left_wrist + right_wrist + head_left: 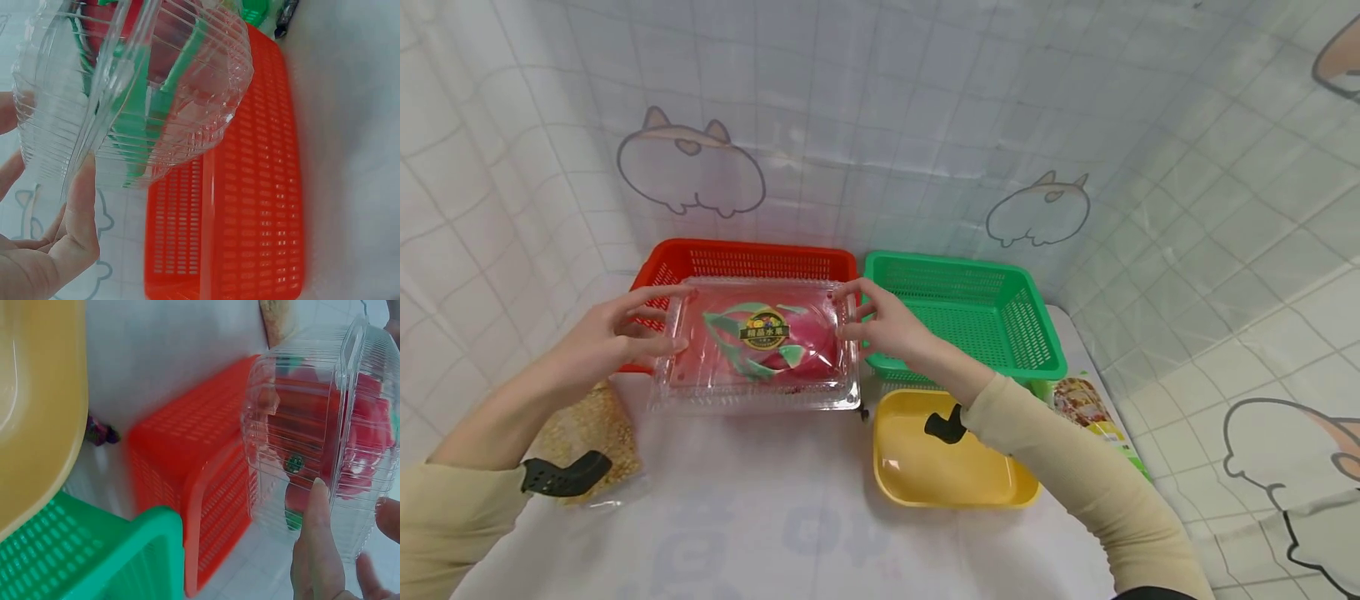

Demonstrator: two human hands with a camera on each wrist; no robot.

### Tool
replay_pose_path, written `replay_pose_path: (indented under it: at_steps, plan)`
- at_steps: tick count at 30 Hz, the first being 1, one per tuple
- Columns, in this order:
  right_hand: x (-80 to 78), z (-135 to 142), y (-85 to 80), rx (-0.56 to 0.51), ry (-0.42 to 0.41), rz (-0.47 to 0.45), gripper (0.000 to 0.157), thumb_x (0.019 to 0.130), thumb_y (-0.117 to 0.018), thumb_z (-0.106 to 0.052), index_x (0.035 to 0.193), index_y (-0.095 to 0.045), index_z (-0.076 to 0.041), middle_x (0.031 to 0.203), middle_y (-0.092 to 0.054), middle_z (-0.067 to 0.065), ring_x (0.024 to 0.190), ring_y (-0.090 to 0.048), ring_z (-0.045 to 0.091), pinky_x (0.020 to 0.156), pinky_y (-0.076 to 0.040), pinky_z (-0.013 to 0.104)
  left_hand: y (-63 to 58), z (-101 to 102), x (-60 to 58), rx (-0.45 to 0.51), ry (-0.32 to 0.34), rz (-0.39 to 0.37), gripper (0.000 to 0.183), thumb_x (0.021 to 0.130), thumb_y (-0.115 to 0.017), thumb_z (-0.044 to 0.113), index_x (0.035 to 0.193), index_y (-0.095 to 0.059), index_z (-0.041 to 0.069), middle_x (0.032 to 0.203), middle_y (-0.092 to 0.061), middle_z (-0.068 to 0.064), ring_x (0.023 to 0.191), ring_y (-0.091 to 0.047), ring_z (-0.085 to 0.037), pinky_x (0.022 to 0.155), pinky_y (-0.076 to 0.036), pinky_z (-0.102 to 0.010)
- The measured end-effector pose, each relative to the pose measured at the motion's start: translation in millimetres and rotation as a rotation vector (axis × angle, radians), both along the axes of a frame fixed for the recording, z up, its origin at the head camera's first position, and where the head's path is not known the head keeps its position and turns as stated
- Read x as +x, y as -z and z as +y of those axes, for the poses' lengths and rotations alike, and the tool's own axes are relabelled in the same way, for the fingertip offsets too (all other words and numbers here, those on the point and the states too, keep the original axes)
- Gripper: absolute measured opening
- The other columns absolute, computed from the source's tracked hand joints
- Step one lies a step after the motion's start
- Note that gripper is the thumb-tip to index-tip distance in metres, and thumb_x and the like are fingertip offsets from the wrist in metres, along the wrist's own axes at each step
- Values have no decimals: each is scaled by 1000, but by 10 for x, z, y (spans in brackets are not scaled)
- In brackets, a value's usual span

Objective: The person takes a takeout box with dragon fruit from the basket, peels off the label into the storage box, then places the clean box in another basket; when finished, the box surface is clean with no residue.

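A clear plastic fruit box (760,398) with a round black-and-gold label is held up in front of and above the red basket (760,257). Through its lid shows a pink-red dragon fruit (811,335) with green scales. My left hand (601,343) grips the box's left end, thumb at the near side and fingers at the far side. At the right end, my right hand (891,327) holds it the same way. Both wrist views show the box's ribbed walls (181,125) raised beside the red basket. The left wrist view shows green scales (140,106) through the plastic.
A green basket (958,321) stands right of the red one. Before it is a yellow tray (951,467). A bag of yellow grains (597,433) lies at left, a printed packet (1086,408) at right. A small dark wrapped item (100,430) lies between the baskets and tray.
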State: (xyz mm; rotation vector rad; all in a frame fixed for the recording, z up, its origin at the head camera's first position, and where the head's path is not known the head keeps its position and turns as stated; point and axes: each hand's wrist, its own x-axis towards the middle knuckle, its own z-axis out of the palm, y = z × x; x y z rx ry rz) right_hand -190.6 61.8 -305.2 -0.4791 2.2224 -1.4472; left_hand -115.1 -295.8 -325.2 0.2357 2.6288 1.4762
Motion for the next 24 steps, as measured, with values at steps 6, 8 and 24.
replay_pose_path:
  at_steps: [6, 8, 24]
  plan:
    - [78, 28, 42, -20, 65, -58, 80, 92, -71, -9, 155, -27, -29, 120, -54, 17, 90, -65, 28, 77, -60, 44, 54, 37, 113, -6, 0, 25, 66, 95, -67, 22, 154, -39, 28, 129, -48, -3, 93, -63, -9, 70, -58, -32]
    - [119, 37, 53, -9, 92, -84, 85, 91, -73, -10, 157, -23, -26, 121, -54, 17, 85, -66, 26, 77, -60, 42, 68, 55, 161, -18, -8, 31, 66, 94, -67, 21, 154, -39, 28, 126, -49, -1, 94, -61, -9, 69, -58, -33]
    - [438, 111, 110, -71, 163, -194, 77, 88, -74, -8, 154, -34, -7, 122, -52, 15, 66, -64, 19, 71, -60, 32, 108, 134, 430, -28, -34, 49, 74, 95, -68, 22, 157, -30, 35, 131, -48, 2, 92, -62, -11, 67, -55, -31]
